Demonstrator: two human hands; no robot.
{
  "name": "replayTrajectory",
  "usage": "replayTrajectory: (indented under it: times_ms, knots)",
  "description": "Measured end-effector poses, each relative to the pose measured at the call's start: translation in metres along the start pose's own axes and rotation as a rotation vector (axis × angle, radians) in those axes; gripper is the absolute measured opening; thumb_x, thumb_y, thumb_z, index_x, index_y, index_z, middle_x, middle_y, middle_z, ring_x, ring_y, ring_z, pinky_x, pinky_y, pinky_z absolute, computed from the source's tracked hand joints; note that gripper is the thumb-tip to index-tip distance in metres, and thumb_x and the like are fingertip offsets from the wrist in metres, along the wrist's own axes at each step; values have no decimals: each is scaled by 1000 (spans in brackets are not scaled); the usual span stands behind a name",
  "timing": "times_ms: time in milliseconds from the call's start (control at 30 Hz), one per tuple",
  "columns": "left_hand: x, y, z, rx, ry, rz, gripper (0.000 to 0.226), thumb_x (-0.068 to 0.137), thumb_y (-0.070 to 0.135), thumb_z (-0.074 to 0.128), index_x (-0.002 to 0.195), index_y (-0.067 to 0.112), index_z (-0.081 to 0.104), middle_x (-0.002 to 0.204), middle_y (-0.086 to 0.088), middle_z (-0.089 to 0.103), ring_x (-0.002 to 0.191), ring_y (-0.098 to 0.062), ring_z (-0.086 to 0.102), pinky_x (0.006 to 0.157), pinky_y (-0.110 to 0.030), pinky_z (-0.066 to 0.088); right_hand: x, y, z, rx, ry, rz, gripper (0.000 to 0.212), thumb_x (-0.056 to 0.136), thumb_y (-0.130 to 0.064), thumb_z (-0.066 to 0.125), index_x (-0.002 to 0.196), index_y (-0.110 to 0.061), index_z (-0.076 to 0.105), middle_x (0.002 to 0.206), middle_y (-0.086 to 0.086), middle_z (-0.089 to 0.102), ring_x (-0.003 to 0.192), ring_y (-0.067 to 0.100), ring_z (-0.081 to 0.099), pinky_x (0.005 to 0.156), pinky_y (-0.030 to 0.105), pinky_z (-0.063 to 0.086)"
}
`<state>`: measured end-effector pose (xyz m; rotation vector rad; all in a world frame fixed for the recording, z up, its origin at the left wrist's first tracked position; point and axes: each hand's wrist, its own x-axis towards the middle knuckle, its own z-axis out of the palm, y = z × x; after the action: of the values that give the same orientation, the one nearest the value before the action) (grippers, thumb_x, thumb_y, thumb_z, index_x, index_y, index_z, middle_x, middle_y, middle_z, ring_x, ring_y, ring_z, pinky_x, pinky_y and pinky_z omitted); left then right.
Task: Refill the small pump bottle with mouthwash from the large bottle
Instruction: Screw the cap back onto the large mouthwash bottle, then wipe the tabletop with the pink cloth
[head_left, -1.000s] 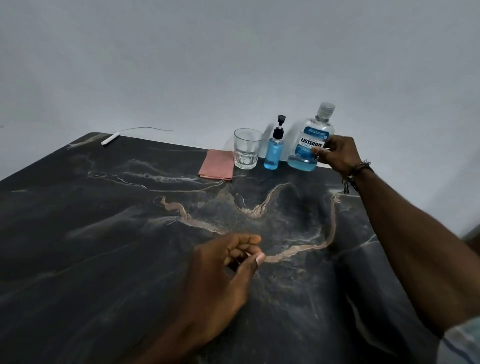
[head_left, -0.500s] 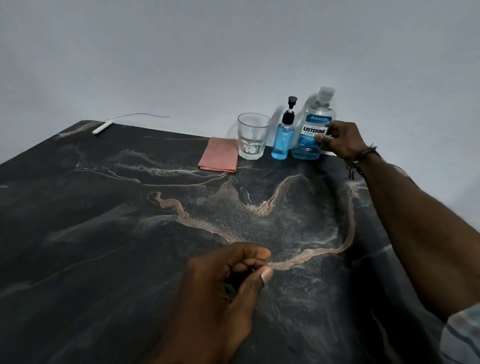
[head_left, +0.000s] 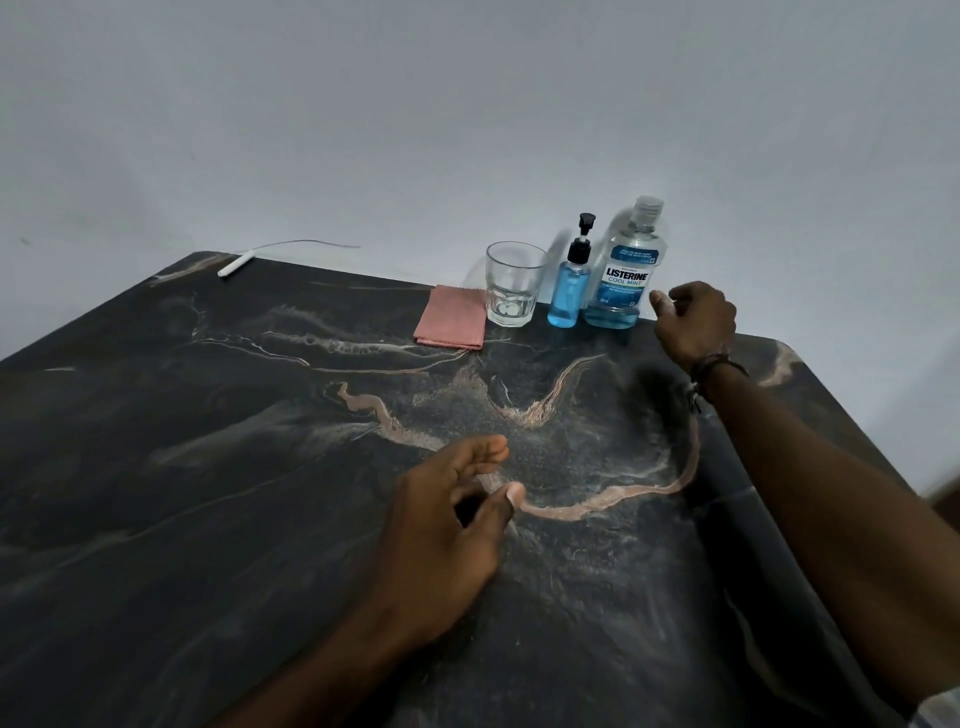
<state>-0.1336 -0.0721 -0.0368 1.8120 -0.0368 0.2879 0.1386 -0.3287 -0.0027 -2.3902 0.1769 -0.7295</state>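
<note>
Right hand (head_left: 693, 325) extended, loosely curled — left hand (head_left: 447, 519) relaxed, low.

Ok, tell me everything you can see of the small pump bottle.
The small pump bottle is a clear, plastic-looking bottle, mostly full of blue liquid, with a black collar and a black pump head raised on a thin stem. It stands upright near the far edge of the dark marbled table, between the drinking glass and the large mouthwash bottle, very close to the latter; whether they touch is unclear. The pump is still fitted. Neither hand touches it.
</note>
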Motion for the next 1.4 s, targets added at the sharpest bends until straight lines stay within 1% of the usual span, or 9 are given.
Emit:
replayTrajectory:
  times_ms: [133,267,333,500,633,833,1133,1300,1400]
  knots:
    - [2,1,-1,-1,0,-31,44,88,12,74,130,18,61,120,10,67,113,0,63,100,-21,51,-40,-21,-11,22,82,-172,23,94,-28,59,94,-7,69,92,13,74,84,29,66,69,26,39]
    - [3,2,-1,-5,8,-18,44,89,10,72,130,15,60,115,11,65,109,3,61,91,-9,49,-69,-67,-11,9,-103,-463,11,92,-19,62,90,-10,68,86,9,72,77,24,65,68,30,49]
    - [4,2,-1,-13,20,-18,42,89,9,71,129,15,60,114,10,65,106,5,61,87,-6,49,-81,-97,-4,-21,-269,-571,9,90,-14,63,96,-10,69,94,8,72,85,22,65,76,32,53]
    - [12,2,-7,-52,138,-38,34,91,3,66,124,12,63,109,5,67,100,2,64,83,-7,50,-110,-168,32,-222,-640,-728,43,91,-26,64,129,-8,56,132,12,58,120,26,54,103,38,45]
    - [20,-1,-14,-51,236,-58,34,91,-5,58,121,10,63,108,0,68,101,-3,65,89,-14,50,-114,-195,70,-324,-762,-675,56,95,-51,50,117,0,59,124,19,59,111,33,57,96,42,47]
    - [26,-7,-15,-20,324,-61,36,89,-8,53,119,6,66,109,-4,71,104,-12,68,98,-29,53,-100,-191,115,-512,-768,-436,92,94,-68,21,149,5,22,155,27,24,144,39,25,119,46,23]
    - [29,-3,-22,-5,344,-48,35,91,-7,53,122,4,65,113,-6,70,106,-14,66,91,-21,48,-124,-181,92,-541,-821,-532,72,100,-56,24,135,4,43,142,29,43,129,39,44,106,42,36]
    - [27,2,-26,-8,385,-42,31,88,-10,53,113,1,68,102,-6,71,99,-20,67,91,-30,52,-181,-154,26,-507,-851,-659,55,102,-39,35,134,5,40,143,27,40,131,40,40,109,42,33]
    - [27,1,-27,-32,447,-35,28,90,-6,55,113,1,69,109,-13,74,102,-22,69,96,-38,55,-220,-137,-22,-523,-799,-682,52,100,-45,35,124,0,49,135,24,47,125,38,45,106,42,36]
